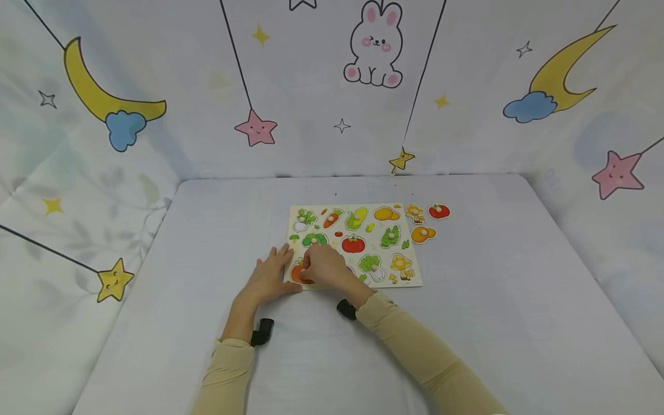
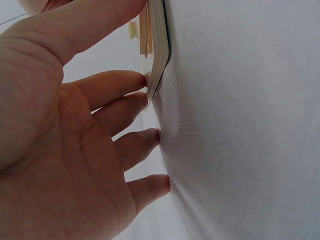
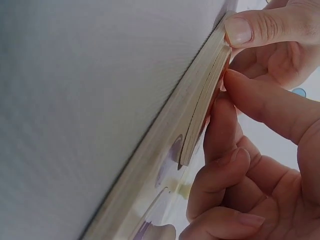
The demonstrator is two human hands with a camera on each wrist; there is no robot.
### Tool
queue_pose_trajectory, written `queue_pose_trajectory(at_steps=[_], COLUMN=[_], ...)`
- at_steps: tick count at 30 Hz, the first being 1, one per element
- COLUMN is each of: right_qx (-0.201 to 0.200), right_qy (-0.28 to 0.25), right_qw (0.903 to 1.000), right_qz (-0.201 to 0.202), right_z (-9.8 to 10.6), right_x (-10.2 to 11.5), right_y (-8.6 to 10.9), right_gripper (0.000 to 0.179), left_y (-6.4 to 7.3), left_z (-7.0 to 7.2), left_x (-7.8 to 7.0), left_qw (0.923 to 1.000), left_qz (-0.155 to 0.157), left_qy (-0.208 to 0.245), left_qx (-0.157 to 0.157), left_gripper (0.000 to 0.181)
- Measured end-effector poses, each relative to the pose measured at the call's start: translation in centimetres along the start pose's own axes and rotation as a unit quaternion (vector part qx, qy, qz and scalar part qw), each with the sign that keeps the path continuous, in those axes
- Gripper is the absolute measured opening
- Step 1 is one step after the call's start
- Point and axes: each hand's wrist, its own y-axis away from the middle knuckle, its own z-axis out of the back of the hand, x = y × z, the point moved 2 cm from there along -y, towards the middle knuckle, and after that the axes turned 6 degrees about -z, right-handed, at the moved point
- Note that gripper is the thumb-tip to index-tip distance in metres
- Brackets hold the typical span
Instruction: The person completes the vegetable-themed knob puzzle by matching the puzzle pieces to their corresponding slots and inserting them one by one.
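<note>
A flat wooden vegetable puzzle board (image 1: 332, 211) lies on the white table. My right hand (image 1: 328, 266) bends over its near left corner, thumb and forefinger pinching an orange vegetable puzzle piece (image 1: 297, 273). In the right wrist view, the edge of that puzzle piece (image 3: 186, 159) stands slightly proud of the board; its grip point is hidden by the fingers. My left hand (image 1: 268, 278) rests spread at the board's left side, with the thumb at the near corner. The left wrist view shows its fingertips (image 2: 140, 79) against the board edge and the table cloth.
Beyond the board's right side lie three loose pieces: a mushroom (image 1: 415, 214), a tomato (image 1: 439, 211) and an orange potato-like piece (image 1: 423, 234). Carrot (image 1: 332, 218), corn (image 1: 357, 218) and cabbage (image 1: 372, 267) pictures with knobs show on the board. A printed cloth wall surrounds the table.
</note>
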Motion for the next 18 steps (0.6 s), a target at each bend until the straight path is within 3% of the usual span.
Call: queue_pose_trajectory(at_steps=[8, 18], right_qx=[-0.001, 0.005], right_qy=[0.006, 0.01], right_qw=[0.9997, 0.9999], right_qz=[0.022, 0.003], right_z=[0.05, 0.05], right_x=[0.13, 0.08], right_y=[0.05, -0.13], right_gripper=[0.022, 0.02], left_y=[-0.03, -0.09], left_z=[0.1, 0.09], left_x=[-0.09, -0.04], left_qw=[1.0, 1.0], left_qz=[0.0, 0.0], left_qy=[-0.007, -0.008], left_qx=[0.0, 0.001], left_gripper=[0.091, 0.091])
